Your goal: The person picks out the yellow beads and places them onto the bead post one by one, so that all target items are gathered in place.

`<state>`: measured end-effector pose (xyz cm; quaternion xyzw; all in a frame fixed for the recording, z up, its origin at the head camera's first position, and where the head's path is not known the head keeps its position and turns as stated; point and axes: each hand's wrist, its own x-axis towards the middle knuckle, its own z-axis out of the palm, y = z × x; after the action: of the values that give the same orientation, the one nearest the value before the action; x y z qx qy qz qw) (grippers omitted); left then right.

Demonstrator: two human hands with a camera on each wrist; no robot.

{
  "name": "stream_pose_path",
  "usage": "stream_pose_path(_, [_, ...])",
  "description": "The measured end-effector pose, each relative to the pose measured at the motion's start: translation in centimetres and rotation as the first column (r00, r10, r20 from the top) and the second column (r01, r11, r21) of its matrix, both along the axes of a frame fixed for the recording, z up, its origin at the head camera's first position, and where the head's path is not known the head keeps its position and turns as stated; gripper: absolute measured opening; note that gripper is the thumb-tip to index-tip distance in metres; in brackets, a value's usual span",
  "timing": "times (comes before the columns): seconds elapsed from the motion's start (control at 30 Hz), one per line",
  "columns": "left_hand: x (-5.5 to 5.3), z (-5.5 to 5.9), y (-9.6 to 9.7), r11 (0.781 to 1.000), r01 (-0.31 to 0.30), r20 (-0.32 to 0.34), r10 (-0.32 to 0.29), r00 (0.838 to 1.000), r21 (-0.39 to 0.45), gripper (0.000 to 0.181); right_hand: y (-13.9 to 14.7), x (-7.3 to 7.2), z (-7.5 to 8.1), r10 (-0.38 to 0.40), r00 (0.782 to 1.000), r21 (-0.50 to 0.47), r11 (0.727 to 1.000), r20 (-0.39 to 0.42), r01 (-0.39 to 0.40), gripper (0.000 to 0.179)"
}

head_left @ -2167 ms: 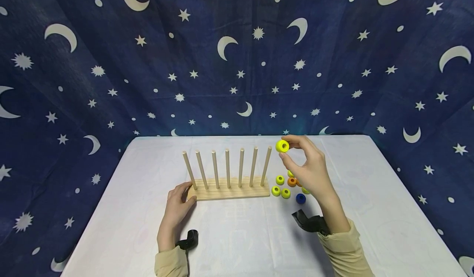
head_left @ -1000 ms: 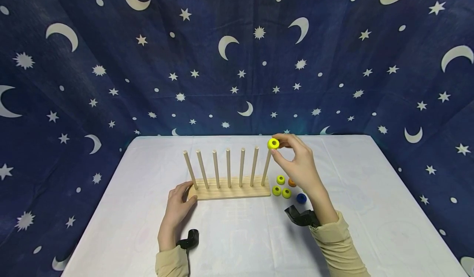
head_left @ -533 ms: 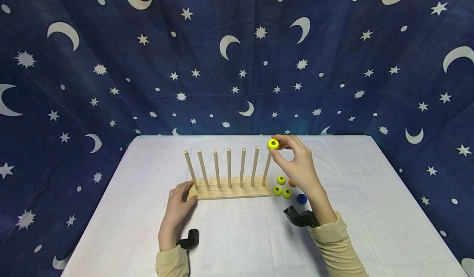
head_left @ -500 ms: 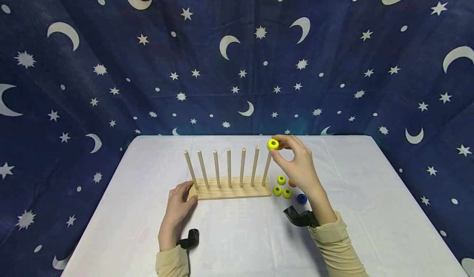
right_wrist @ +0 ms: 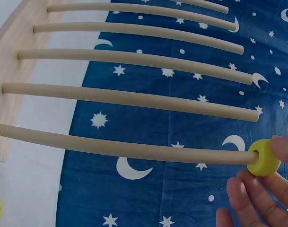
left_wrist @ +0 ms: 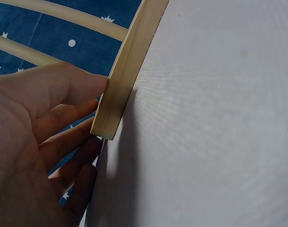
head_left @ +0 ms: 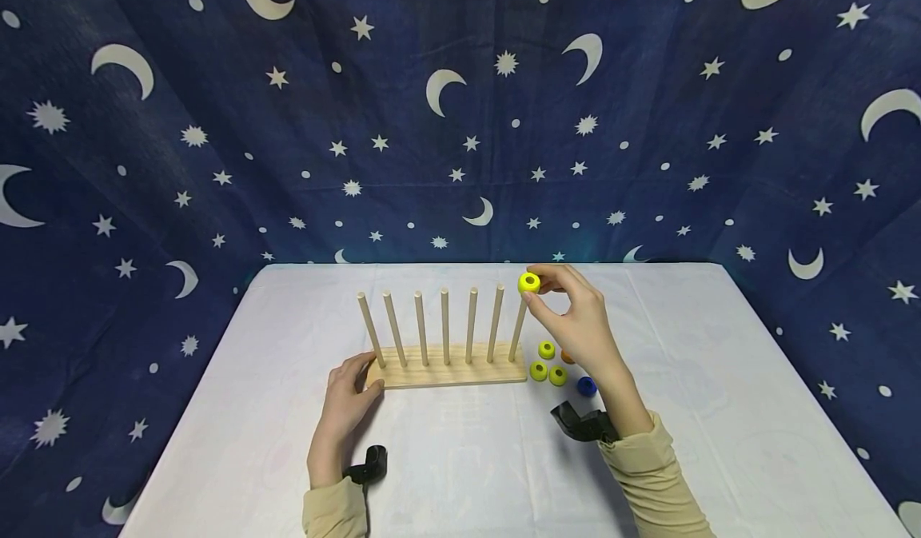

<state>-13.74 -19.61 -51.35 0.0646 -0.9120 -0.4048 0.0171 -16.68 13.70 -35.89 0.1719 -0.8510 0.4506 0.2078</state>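
My right hand (head_left: 578,314) pinches a yellow bead (head_left: 528,283) between thumb and fingers at the tip of the rightmost peg. In the right wrist view the peg's end (right_wrist: 229,157) enters the hole of this yellow bead (right_wrist: 264,158). The peg belongs to a pale wooden board (head_left: 446,372) with a row of several upright pegs. At the board's left end my left hand (head_left: 344,398) grips it, thumb at the front edge and fingers behind. In the left wrist view the thumb (left_wrist: 82,85) lies against the board's end (left_wrist: 110,109).
Right of the board several yellow beads (head_left: 557,376) lie on the white table (head_left: 460,458). Beside them are a blue bead (head_left: 586,386) and an orange bead (head_left: 567,356), partly hidden by the right hand. A dark blue cloth (head_left: 403,194) with moons and stars hangs behind.
My right hand has carried the yellow bead left to the top of the rightmost peg and turned its hole upward. Over the last half second it has sunk very slightly. The left hand stays put.
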Motion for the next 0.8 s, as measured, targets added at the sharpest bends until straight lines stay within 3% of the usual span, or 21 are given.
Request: stream_pose_path(0.8, [0.2, 0.11, 0.04, 1.0, 0.004, -0.035, -0.004, 0.999, 0.004, 0.051, 0.05, 0.03, -0.6, -0.014, 1.0, 0.013, 1.0, 0.011, 0.014, 0.035])
